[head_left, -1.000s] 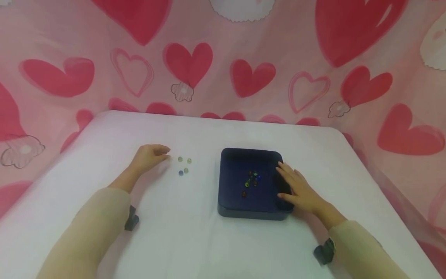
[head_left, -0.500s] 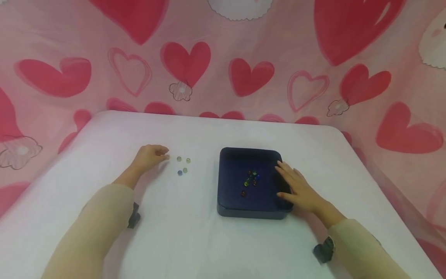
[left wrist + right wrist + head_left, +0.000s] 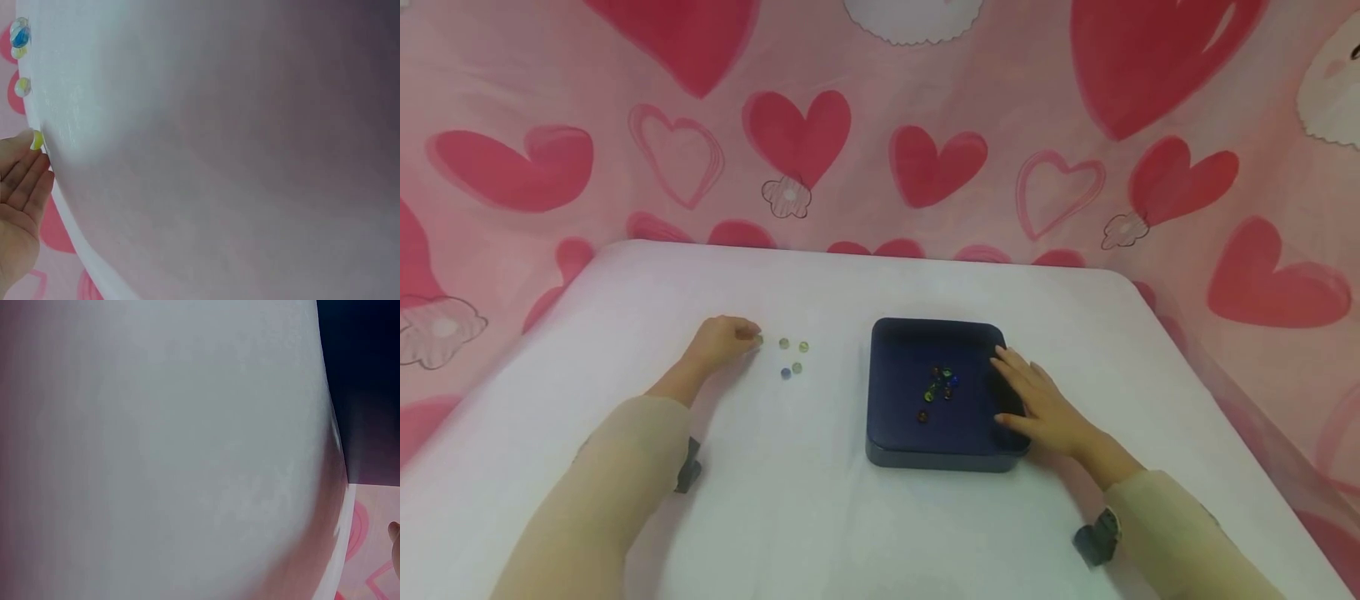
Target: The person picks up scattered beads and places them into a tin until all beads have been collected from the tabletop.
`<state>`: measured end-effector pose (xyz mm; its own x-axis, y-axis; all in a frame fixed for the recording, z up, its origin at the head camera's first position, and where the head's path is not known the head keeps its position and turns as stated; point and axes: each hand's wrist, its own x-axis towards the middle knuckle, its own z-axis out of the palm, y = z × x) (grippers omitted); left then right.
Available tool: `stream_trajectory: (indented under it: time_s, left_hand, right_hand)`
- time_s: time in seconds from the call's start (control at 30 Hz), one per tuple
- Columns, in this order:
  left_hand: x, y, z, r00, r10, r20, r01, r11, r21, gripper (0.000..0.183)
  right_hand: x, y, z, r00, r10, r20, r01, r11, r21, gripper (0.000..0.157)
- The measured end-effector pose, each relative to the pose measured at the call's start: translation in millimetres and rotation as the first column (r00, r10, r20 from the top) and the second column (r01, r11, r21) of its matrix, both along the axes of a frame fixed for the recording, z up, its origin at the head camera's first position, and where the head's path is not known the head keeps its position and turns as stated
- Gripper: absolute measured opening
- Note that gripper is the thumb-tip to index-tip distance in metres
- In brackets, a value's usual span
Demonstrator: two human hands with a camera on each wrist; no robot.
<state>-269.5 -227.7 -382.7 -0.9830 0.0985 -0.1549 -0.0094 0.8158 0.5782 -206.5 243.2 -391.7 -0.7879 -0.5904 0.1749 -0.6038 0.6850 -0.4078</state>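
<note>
Left hand (image 3: 718, 340) has tightened its grip, pinching a yellow marble (image 3: 38, 140); right hand (image 3: 1045, 410) spreads over one edge of a tray (image 3: 932, 459).

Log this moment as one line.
Left hand: pinches yellow marble; right hand: at navy tray, right side; tabletop: four loose marbles; tray: several marbles

Marbles (image 3: 797, 367) on the table (image 3: 850, 533), left of the tray (image 3: 897, 417)
</note>
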Motion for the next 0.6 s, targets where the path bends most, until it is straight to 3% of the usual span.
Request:
stream_trajectory:
  time_s: [0.6]
  left_hand:
    - [1.0, 4.6, -1.5, 0.997, -0.018, -0.069, 0.013, 0.998, -0.062, 0.031]
  right_hand:
    - [-1.1, 0.6, -0.9, 1.0, 0.013, -0.028, -0.012, 1.0, 0.004, 0.073]
